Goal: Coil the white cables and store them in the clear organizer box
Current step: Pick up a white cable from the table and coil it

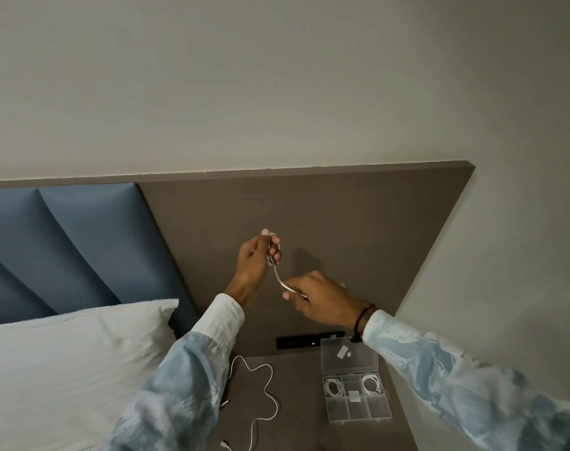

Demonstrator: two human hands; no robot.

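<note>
A grey wall (277, 76) fills the upper view above a brown headboard (342, 216) with blue padding (65, 239). A white pillow (65, 369) crowds the desk's (303, 428) left edge. Both hands are raised in open air before the headboard. The left hand (256, 255) pinches a coiled cable (278, 276); the right hand (319, 296) pinches its free end. On the desk, a loose cable (267, 392) lies near the open box (356, 395), which holds two coils (334, 386).

Four white cables (278, 275), one organizer box (358, 405), one pillow (65, 353), two hands (254, 258).
</note>
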